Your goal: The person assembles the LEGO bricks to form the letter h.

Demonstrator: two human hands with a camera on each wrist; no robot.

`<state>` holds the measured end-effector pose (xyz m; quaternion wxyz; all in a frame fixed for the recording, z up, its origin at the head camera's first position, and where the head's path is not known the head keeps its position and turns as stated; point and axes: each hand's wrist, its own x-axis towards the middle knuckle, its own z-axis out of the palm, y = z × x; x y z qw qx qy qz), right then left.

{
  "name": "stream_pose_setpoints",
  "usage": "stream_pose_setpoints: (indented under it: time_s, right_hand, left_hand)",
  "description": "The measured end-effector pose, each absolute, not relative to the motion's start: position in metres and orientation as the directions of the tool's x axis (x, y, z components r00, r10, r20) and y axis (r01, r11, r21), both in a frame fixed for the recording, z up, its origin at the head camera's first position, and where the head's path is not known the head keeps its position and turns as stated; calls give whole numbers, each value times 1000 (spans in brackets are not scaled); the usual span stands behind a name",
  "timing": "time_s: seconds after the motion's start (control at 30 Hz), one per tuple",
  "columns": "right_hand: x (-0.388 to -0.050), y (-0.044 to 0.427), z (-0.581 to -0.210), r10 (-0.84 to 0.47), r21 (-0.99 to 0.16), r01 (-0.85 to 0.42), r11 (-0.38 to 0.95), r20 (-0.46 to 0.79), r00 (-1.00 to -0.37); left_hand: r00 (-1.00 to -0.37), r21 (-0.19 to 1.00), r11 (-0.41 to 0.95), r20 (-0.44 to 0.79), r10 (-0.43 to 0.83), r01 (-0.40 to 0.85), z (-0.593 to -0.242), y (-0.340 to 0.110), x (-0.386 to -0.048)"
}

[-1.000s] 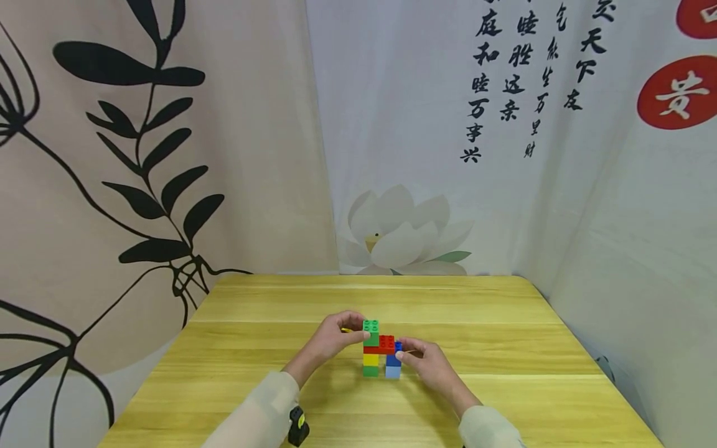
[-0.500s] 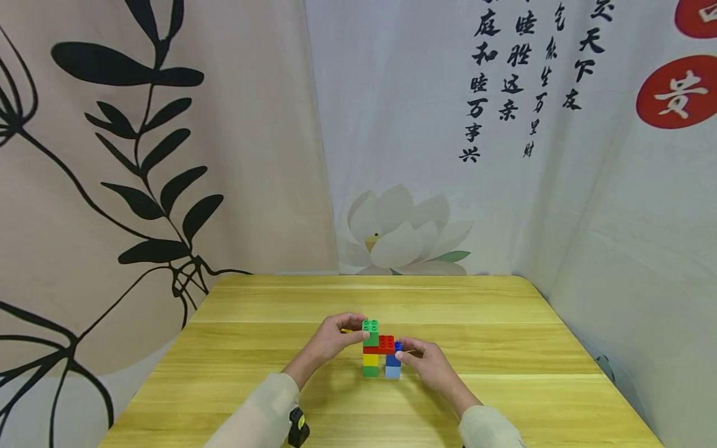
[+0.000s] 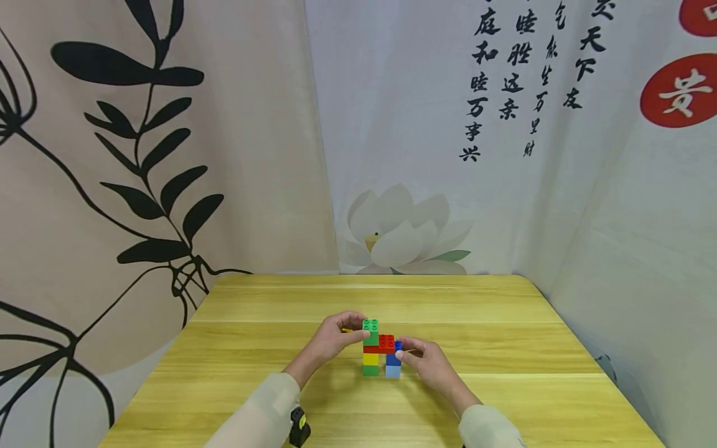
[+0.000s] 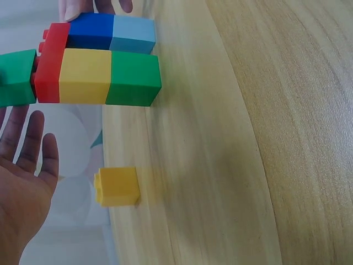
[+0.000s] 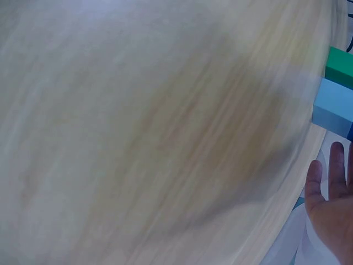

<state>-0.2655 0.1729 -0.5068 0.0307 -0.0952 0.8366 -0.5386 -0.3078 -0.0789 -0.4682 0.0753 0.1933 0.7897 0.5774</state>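
Note:
A small block structure of toy bricks stands on the wooden table [image 3: 448, 305]. Its left column has a green brick [image 3: 370, 371] below a yellow brick [image 3: 370, 359]; the right has a light blue brick [image 3: 393, 372] below a blue brick [image 3: 392, 360]. A red brick [image 3: 386, 343] bridges both. My left hand [image 3: 329, 339] pinches the upper green brick [image 3: 372, 326] over the red brick's left end. In the left wrist view, red studs show in a narrow gap beneath this slightly tilted brick. My right hand [image 3: 430, 362] pinches the blue brick from the right side.
A loose yellow brick [image 4: 119, 186] sits on the table beyond my left hand, mostly hidden in the head view. A printed curtain [image 3: 269, 155] hangs behind the table's far edge. A black device [image 3: 299, 428] is by the left sleeve.

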Motion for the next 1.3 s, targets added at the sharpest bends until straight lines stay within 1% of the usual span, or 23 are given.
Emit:
stream_pose_setpoints:
  time_s: [0.3, 0.5, 0.87, 1.07, 1.3]
  right_hand:
    - [-265, 173, -506, -191, -910, -131, 393, 58, -980]
    - [-272, 168, -508, -181, -909, -125, 398, 56, -982]
    - [-279, 159, -510, -158, -906, -118, 406, 57, -986]
    - [-278, 158, -509, -159, -908, -104, 406, 42, -986]
    - [-277, 158, -508, -151, -910, -99, 403, 41, -988]
  left_hand:
    - [-903, 932, 257, 136, 408, 257, -468, -76, -308]
    - [-903, 931, 265, 127, 411, 252, -470, -81, -316]
    - [-893, 910, 299, 142, 427, 287, -469, -90, -327]
    - [-902, 904, 316, 145, 407, 288, -472, -91, -326]
    - [-907, 915, 299, 137, 399, 270, -479, -91, -326]
